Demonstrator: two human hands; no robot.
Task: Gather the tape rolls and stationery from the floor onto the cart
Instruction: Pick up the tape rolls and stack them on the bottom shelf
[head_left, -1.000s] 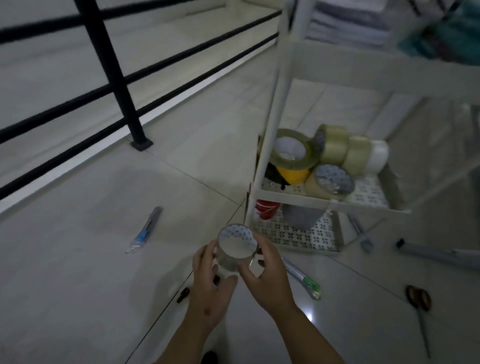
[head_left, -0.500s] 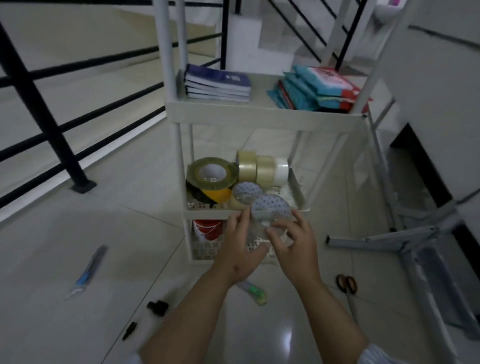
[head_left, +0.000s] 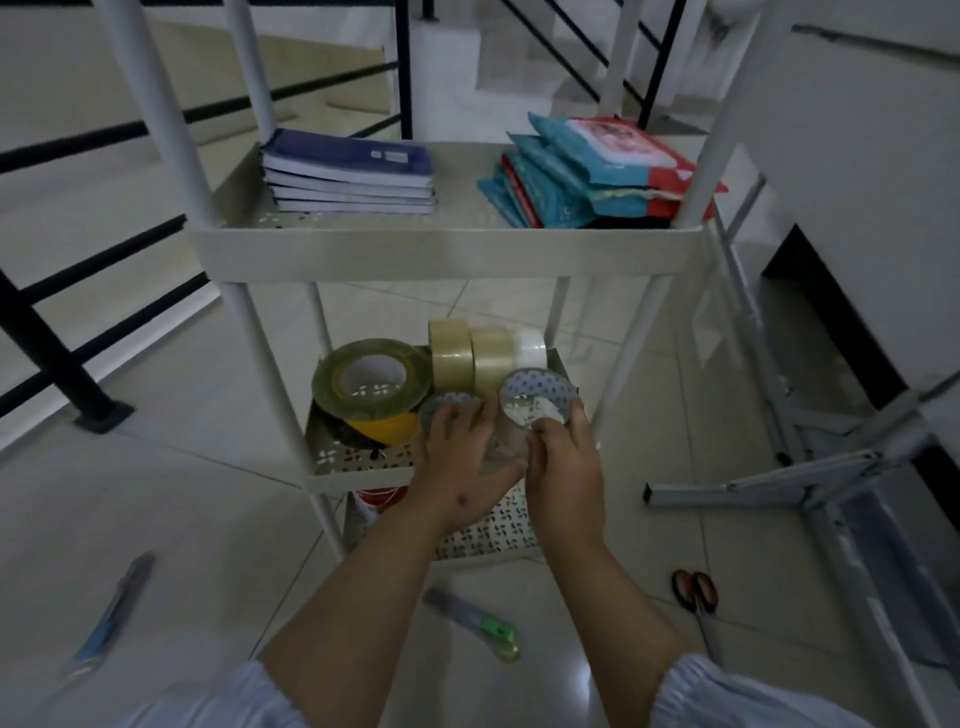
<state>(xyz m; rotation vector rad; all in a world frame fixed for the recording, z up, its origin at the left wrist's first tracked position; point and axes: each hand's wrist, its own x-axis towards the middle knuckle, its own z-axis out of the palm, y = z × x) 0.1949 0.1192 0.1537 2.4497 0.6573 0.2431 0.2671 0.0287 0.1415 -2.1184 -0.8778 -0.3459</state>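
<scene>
The clear roll (head_left: 537, 402) sits at the right near corner of the middle shelf (head_left: 363, 470), tilted on edge with its patterned core facing up, and the likeliest slip, as I judge it, is that it tips or rolls off the low front lip once let go, since it leans instead of lying flat and the shelf is already crowded. A second patterned roll (head_left: 441, 408) lies just left of it, under the left fingertips, and a careless push could knock that one, or nudge the big olive roll (head_left: 371, 382) stacked on the yellow-black roll (head_left: 382, 431) further left. The three upright rolls (head_left: 485, 356) behind leave little room to slide the clear one deeper. The right hand (head_left: 563, 467) grasps the clear roll, thumb curled over its near rim and fingers round its right side. The left hand (head_left: 467, 462) reaches in palm down, fingers spread and fairly straight, steadying the rolls by touch rather than gripping them. Both forearms stretch forward from the near edge, side by side and close together. On the floor, well apart from the hands, a blue cutter (head_left: 111, 613) lies far left, a green pen (head_left: 475, 618) near centre and scissors (head_left: 696, 595) to the right, none yet gathered onto the cart (head_left: 441, 254).
</scene>
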